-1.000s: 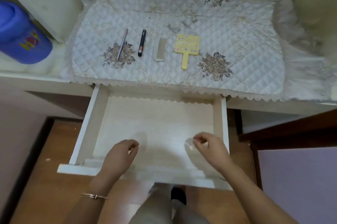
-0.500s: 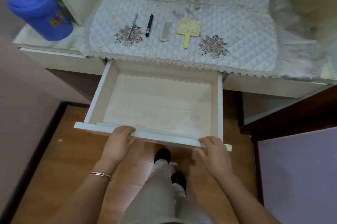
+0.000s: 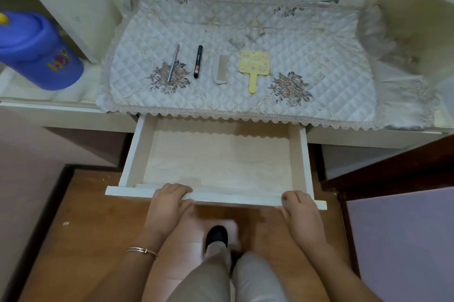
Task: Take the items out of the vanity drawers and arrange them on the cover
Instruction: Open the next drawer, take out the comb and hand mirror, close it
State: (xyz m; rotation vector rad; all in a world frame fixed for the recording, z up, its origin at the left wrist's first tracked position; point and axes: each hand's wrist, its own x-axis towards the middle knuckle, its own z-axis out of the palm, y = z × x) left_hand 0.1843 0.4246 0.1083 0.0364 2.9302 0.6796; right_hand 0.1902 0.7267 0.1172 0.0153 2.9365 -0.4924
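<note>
Drawer [image 3: 218,164] showing empty; silver pencil [image 3: 173,62], black tube [image 3: 198,61], comb [image 3: 219,69], yellow mirror [image 3: 254,67] lying in row on cover [image 3: 331,80]. Left hand [image 3: 169,206], right hand [image 3: 298,213] gripping drawer front, fingers curled over rim. Looking nearly done.
</note>
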